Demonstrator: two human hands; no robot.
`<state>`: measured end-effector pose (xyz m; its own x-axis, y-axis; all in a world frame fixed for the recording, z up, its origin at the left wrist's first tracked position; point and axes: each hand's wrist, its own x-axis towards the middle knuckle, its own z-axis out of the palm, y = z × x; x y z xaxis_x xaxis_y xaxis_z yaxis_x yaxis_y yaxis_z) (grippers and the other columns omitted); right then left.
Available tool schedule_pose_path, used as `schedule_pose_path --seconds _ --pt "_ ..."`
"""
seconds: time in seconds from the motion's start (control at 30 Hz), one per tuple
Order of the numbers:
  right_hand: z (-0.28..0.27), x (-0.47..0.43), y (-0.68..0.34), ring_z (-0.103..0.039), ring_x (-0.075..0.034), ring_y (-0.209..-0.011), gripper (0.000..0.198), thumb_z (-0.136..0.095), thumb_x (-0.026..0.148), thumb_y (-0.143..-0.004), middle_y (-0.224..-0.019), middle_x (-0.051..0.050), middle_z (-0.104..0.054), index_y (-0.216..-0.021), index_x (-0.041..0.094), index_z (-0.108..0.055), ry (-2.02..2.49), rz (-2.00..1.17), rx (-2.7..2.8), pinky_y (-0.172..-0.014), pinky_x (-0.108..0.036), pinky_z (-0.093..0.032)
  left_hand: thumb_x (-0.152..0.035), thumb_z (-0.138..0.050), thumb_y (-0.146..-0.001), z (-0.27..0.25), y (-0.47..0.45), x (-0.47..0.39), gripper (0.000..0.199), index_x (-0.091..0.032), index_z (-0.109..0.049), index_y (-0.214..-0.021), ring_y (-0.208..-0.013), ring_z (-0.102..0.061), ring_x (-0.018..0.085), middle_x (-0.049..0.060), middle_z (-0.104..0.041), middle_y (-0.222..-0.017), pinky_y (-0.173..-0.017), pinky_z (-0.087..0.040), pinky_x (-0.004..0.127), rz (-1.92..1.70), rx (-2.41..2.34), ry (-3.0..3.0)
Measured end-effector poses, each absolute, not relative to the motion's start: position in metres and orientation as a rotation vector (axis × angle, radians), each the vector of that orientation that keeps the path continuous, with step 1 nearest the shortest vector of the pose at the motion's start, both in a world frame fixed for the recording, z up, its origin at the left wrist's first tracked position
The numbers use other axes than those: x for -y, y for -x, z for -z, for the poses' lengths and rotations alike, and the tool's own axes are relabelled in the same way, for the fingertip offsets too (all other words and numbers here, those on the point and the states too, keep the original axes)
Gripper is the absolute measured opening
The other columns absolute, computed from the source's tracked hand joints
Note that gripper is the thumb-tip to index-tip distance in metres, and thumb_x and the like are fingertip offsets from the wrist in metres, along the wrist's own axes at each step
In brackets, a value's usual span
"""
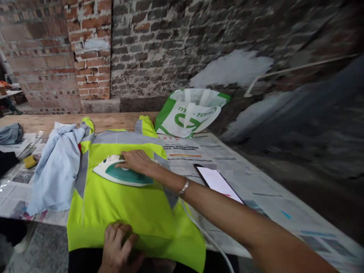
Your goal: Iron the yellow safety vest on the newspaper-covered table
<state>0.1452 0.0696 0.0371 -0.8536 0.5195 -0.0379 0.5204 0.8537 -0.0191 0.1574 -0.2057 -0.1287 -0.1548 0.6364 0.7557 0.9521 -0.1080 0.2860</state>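
Head view: nearest me, the left hand point(118, 242) rests at the hem of the yellow shirt point(125, 212), fingers bent, thumb apart; I cannot tell whether cloth is pinched. White cord point(209, 239) runs down to the right of it. Further up, the iron point(125, 174) lies on the shirt's front, tip to the left; the right hand point(136, 161) has its fingers wrapped around the handle. Bracelet point(184, 187) on that wrist. Right of the shirt, a phone point(220, 184), screen lit, lies on newspaper point(256, 185); I find the print too blurred to read. Left, a blue garment point(59, 167) touches the shirt. Beyond, a white-and-green bag point(190, 113): I read "m", letters hidden by a strap, then "Tom", above a green round logo. Brick wall point(153, 53) behind.
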Motion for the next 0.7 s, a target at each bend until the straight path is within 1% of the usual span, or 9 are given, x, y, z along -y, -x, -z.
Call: schedule_pose_path --seconds 0.13,0.23,0.3,0.37,0.47,0.57,0.7 --pt "-0.035 -0.112 -0.095 -0.071 -0.034 -0.117 0.069 -0.052 0.074 -0.096 -0.118 -0.024 -0.076 -0.123 0.014 -0.074 -0.993 0.022 -3.012 -0.092 -0.036 -0.051 -0.028 -0.063 -0.089 0.139 -0.161 0.204 0.025 -0.024 -0.067 -0.112 -0.106 -0.068 0.029 0.012 -0.073 -0.109 -0.095 -0.052 0.048 1.205 1.828 1.713" --pt "-0.037 -0.136 -0.063 -0.068 -0.034 -0.121 0.069 -0.051 0.071 -0.099 -0.124 -0.027 -0.073 -0.125 0.011 -0.073 -1.090 0.026 -3.007 -0.097 -0.038 -0.051 -0.032 -0.061 -0.091 0.145 -0.162 0.202 0.022 -0.024 -0.068 -0.110 -0.104 -0.069 0.029 0.011 -0.074 -0.106 -0.094 -0.053 0.047 1.223 1.809 1.680" --pt "-0.039 -0.146 -0.051 -0.068 -0.034 -0.122 0.069 -0.051 0.069 -0.100 -0.125 -0.028 -0.072 -0.127 0.009 -0.072 -1.134 0.045 -2.989 -0.097 -0.038 -0.050 -0.032 -0.061 -0.090 0.146 -0.162 0.202 0.022 -0.025 -0.068 -0.110 -0.103 -0.069 0.028 0.011 -0.074 -0.105 -0.094 -0.053 0.046 1.234 1.808 1.672" --pt "-0.042 -0.148 -0.048 -0.068 -0.034 -0.122 0.070 -0.053 0.071 -0.099 -0.126 -0.027 -0.073 -0.128 0.010 -0.072 -1.132 0.059 -2.966 -0.095 -0.037 -0.051 -0.030 -0.063 -0.089 0.145 -0.162 0.202 0.022 -0.025 -0.069 -0.109 -0.102 -0.069 0.028 0.011 -0.075 -0.105 -0.094 -0.054 0.046 1.244 1.823 1.682" --pt "-0.045 -0.137 -0.064 -0.070 -0.032 -0.119 0.069 -0.057 0.075 -0.094 -0.124 -0.021 -0.075 -0.124 0.015 -0.075 -0.999 0.068 -2.960 -0.090 -0.034 -0.051 -0.027 -0.065 -0.087 0.142 -0.161 0.203 0.023 -0.025 -0.068 -0.110 -0.103 -0.069 0.028 0.011 -0.074 -0.107 -0.095 -0.054 0.047 1.230 1.831 1.690" --pt "-0.045 -0.108 -0.100 -0.073 -0.031 -0.112 0.064 -0.059 0.077 -0.091 -0.116 -0.015 -0.079 -0.114 0.020 -0.078 -0.817 0.084 -2.982 -0.083 -0.032 -0.051 -0.025 -0.067 -0.086 0.138 -0.157 0.204 0.027 -0.024 -0.067 -0.113 -0.106 -0.068 0.029 0.011 -0.074 -0.109 -0.096 -0.053 0.047 1.178 1.826 1.719" --pt "-0.045 -0.059 -0.159 -0.076 -0.029 -0.102 0.059 -0.059 0.078 -0.091 -0.104 -0.012 -0.082 -0.106 0.024 -0.078 -0.713 0.116 -2.985 -0.077 -0.030 -0.049 -0.023 -0.070 -0.084 0.138 -0.152 0.204 0.031 -0.024 -0.066 -0.114 -0.106 -0.068 0.029 0.011 -0.073 -0.111 -0.094 -0.053 0.047 1.147 1.805 1.737"
